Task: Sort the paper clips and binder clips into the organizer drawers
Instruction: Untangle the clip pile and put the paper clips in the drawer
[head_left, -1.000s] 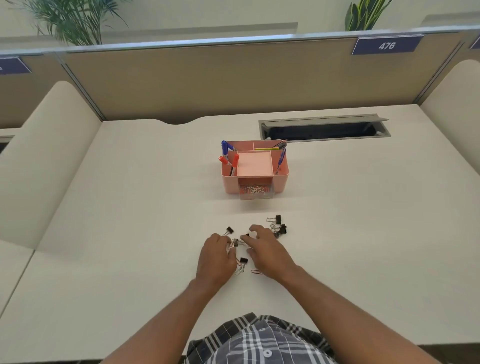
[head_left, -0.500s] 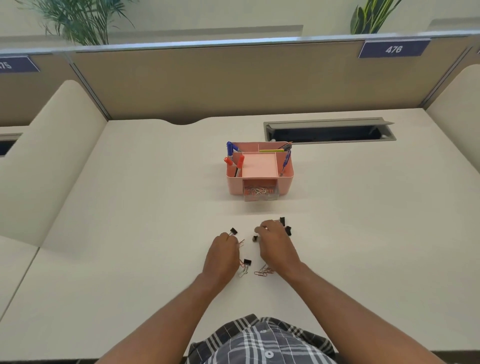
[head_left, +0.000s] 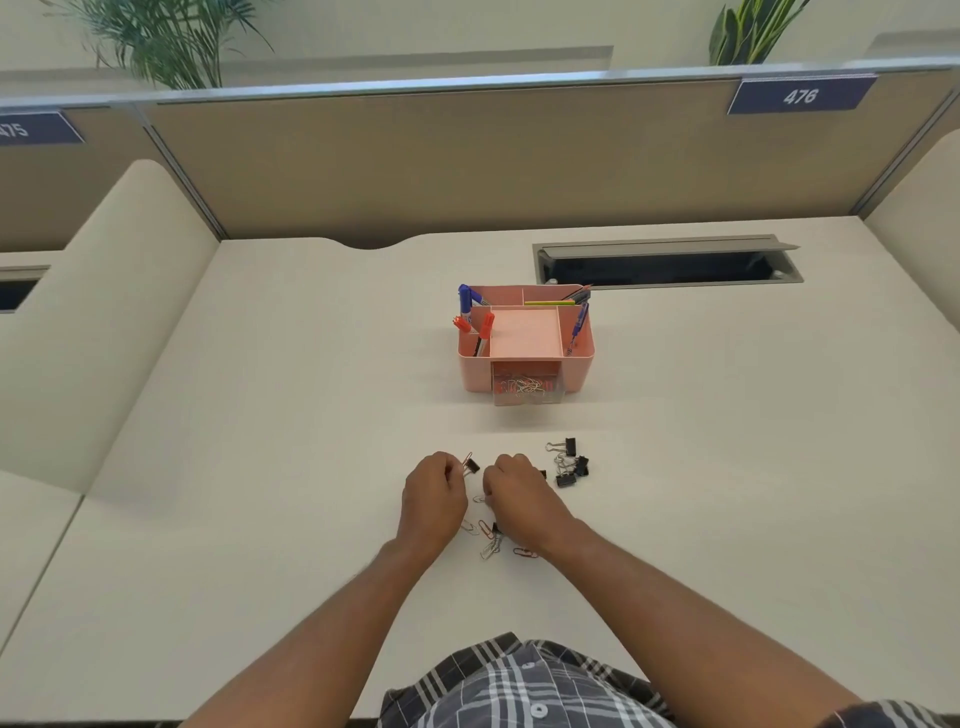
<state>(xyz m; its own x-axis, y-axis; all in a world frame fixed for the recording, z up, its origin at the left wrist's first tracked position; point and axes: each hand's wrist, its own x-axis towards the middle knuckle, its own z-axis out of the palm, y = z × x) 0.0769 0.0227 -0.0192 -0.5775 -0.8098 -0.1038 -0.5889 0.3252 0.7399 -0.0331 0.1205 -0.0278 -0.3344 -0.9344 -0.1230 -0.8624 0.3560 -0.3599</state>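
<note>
A pink desk organizer (head_left: 582, 364) stands mid-desk, its clear front drawer (head_left: 527, 388) pulled out and holding coloured paper clips. Nearer me, loose clips lie on the desk. My left hand (head_left: 434, 493) pinches a paper clip (head_left: 468, 461) beside a black binder clip (head_left: 473, 466). My right hand (head_left: 514, 491) is curled, fingers down on the desk among the clips; what it grips is hidden. A cluster of black binder clips (head_left: 569, 462) sits to its right. Several paper clips (head_left: 488, 540) lie between my wrists.
Pens and markers (head_left: 470, 317) stick up from the organizer's compartments. A grey cable hatch (head_left: 670, 262) is open at the back right of the desk (head_left: 260, 415). A tan partition wall (head_left: 467, 161) closes off the far edge.
My right hand has pulled back left off the binder clip cluster, which now shows fully. My left hand has lifted a paper clip at its fingertips. The view shifted slightly.
</note>
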